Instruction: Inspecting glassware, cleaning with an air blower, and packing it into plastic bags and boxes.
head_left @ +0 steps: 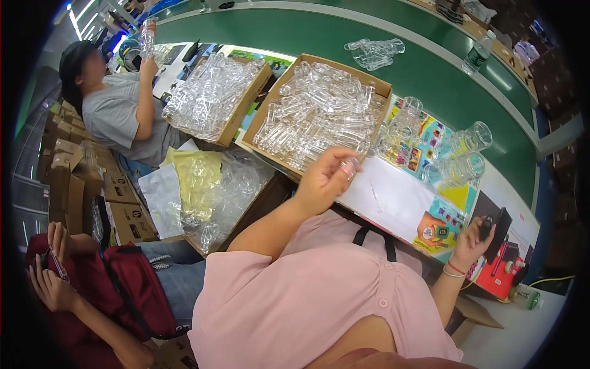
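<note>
My left hand (326, 178) is raised at the near edge of the bench, fingers pinched round a small clear piece (350, 165) whose exact kind I cannot make out. Just beyond it stands an open cardboard box (380, 92) heaped with clear tubular pieces (319, 104). Off to the right, my right hand (469, 246), with a red string and a pale bangle at the wrist, is closed round a small black object (486, 226). Several clear glass-like vessels (458, 169) stand between the hands, farther back on the printed mat (381, 187).
A second box of clear pieces (212, 98) stands to the left, near a person in grey (123, 111). Below it are plastic bags (236, 184). Another person's hands (52, 277) hold something at lower left. A clear bundle (375, 52) and bottle (478, 52) stand farther back.
</note>
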`<state>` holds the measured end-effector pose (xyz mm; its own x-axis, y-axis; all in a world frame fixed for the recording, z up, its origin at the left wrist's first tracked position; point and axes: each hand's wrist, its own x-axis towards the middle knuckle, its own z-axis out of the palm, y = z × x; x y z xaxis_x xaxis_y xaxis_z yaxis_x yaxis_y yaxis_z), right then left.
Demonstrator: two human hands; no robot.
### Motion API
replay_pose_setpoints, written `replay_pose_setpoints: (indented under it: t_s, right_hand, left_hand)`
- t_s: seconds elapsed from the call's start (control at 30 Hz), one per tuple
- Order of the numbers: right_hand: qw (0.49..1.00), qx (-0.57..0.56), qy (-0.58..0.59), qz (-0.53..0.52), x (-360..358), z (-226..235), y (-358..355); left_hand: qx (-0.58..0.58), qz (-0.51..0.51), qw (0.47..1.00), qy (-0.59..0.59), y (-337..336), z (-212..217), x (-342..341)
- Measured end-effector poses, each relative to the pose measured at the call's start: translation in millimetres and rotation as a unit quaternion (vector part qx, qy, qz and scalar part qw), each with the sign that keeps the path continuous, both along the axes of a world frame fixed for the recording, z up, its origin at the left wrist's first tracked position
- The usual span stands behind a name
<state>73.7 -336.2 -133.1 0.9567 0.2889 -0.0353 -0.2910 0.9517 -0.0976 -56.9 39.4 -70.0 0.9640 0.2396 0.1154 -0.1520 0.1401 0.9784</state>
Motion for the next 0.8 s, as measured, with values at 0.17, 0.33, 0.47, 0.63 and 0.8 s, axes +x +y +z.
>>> replay_pose_setpoints:
  t_s: [0.17,0.33,0.47,0.63,0.8]
  right_hand:
    - [0.997,-0.031,0.064,-0.041,-3,-11,-3]
    - [0.997,-0.026,0.054,-0.048,-1,-6,-1]
    - [0.997,-0.036,0.038,-0.055,2,-3,-2]
    - [0.996,-0.036,0.051,-0.059,0,-4,-2]
    - [0.995,-0.039,0.061,-0.064,-1,-6,-4]
  left_hand:
    - [0.218,0.213,0.952,-0.023,67,-19,9]
    - [0.294,0.289,0.911,-0.013,105,-33,5]
    - [0.241,0.325,0.914,-0.038,102,-33,8]
    - [0.237,0.285,0.929,-0.012,99,-25,14]
    - [0.302,0.284,0.91,-0.016,98,-24,20]
